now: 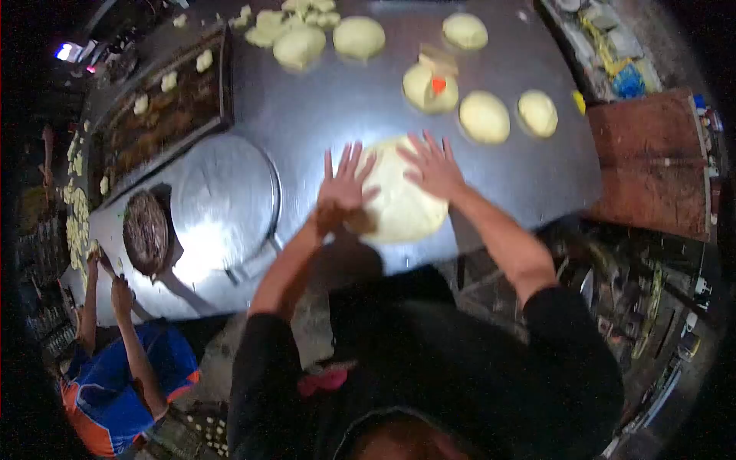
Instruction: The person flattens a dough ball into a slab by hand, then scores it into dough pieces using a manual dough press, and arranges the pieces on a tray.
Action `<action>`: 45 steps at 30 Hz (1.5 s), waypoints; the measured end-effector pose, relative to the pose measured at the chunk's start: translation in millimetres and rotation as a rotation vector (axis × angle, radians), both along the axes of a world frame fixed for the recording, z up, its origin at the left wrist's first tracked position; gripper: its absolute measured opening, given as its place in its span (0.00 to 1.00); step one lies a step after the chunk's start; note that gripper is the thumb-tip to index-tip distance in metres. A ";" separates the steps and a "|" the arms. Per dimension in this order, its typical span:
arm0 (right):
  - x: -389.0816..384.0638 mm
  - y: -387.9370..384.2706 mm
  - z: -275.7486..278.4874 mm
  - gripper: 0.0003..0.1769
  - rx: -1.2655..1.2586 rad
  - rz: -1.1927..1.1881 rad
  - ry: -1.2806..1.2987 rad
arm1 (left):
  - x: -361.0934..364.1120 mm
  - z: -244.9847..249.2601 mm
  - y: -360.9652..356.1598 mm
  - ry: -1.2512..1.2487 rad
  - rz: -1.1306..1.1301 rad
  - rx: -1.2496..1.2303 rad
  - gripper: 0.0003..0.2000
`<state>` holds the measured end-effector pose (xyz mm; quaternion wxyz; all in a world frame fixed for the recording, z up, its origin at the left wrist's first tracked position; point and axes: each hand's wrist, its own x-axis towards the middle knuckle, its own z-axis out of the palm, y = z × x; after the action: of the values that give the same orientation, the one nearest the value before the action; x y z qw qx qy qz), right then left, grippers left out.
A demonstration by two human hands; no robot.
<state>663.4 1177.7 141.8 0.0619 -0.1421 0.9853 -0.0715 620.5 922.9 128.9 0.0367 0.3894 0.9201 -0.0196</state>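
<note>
A flattened round of pale dough (402, 203) lies on the metal table in front of me. My left hand (346, 180) is spread flat at its left edge, fingers apart and pointing away from me. On the upper right part of the same dough rests my right hand (435, 167), also with its fingers spread. Beyond it sits a dough ball (429, 90) with an orange-red object (438, 85) and a flat tan piece (438, 60) at it. Two more dough balls stand to the right, one (484, 117) beside the other (537, 113).
More dough balls (359, 38) and small dough pieces lie at the back. To the left are a large round metal lid (222, 201), a dark round pan (146, 234) and a rectangular tray (226, 77). A person in a blue and orange shirt (146, 383) works at the lower left.
</note>
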 end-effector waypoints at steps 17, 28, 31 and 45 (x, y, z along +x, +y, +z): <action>80.9 6.9 39.9 0.27 -0.265 -0.083 -0.117 | 39.9 51.8 -19.5 -0.941 0.137 0.521 0.22; 15.7 15.8 60.2 0.22 -0.790 -0.266 -0.207 | -4.4 73.8 7.2 -0.665 0.224 0.990 0.14; 42.5 0.8 22.4 0.24 -1.266 -0.602 -0.255 | -2.4 71.6 10.8 -1.312 0.418 0.866 0.17; 212.8 167.4 209.1 0.21 -1.066 -0.877 0.106 | 30.4 211.0 263.9 -1.439 -0.230 0.523 0.20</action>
<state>876.2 1345.1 350.9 -0.0994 0.2550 0.7838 -0.5574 650.9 1186.8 339.9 0.5299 0.3954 0.5983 0.4526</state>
